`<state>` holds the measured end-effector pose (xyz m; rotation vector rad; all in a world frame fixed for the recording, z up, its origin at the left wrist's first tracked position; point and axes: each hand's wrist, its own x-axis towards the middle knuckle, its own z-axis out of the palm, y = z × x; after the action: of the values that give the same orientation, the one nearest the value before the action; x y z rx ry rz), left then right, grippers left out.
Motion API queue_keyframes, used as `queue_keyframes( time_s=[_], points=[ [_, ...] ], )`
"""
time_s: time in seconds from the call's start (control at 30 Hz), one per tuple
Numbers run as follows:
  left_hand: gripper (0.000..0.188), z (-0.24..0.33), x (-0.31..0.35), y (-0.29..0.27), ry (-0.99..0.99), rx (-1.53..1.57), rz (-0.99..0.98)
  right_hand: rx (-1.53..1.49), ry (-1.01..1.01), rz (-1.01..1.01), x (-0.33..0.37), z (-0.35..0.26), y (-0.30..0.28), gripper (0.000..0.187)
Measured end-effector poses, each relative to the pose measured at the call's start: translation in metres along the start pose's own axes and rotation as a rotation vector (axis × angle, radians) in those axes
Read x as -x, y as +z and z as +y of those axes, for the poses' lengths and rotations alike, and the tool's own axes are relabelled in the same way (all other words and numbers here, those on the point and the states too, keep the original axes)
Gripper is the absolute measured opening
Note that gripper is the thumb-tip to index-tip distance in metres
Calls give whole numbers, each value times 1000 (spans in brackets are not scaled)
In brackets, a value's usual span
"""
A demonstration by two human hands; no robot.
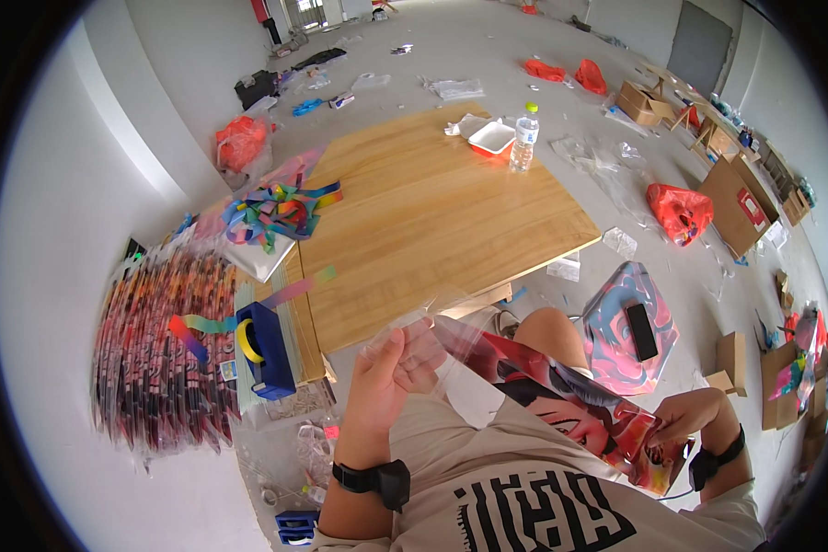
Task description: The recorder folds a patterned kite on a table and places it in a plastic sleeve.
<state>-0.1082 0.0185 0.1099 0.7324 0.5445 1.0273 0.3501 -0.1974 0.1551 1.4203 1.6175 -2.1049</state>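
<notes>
Across my lap lies a long printed piece (561, 396) in red, black and skin tones with a cartoon face on it. Clear plastic sleeve (455, 336) film shows at its upper left end. My left hand (391, 373) is closed on that film, thumb against the fingers. At the lower right end, my right hand (690, 416) has its fingers curled over the printed piece's edge. Left of my left hand stands a blue tape dispenser (269, 354) with a yellow roll, and a rainbow ribbon strip (213, 325) lies beside it.
A wooden table (432, 221) bears a water bottle (524, 138), a food tray (493, 138) and a ribbon heap (276, 213). Packed printed bundles (166, 350) line the left. A phone (641, 331) rests on a patterned seat (616, 304). Cardboard boxes (738, 204) stand right.
</notes>
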Motion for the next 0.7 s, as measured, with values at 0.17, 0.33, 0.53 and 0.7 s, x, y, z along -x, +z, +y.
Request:
queue_keyframes(
  time_s=[0.17, 0.33, 0.53, 0.7],
  points=[
    [43, -3, -4, -9, -35, 25, -18, 12, -58, -22, 2, 7, 1, 30],
    [33, -10, -3, -6, -24, 55, -56, 27, 19, 7, -7, -1, 0, 35],
    [30, 3, -14, -16, 12, -145, 63, 18, -24, 180, 12, 30, -8, 31],
    [26, 58, -35, -9, 48, -1327, -159, -87, -243, 219, 6, 51, -9, 25]
  ],
)
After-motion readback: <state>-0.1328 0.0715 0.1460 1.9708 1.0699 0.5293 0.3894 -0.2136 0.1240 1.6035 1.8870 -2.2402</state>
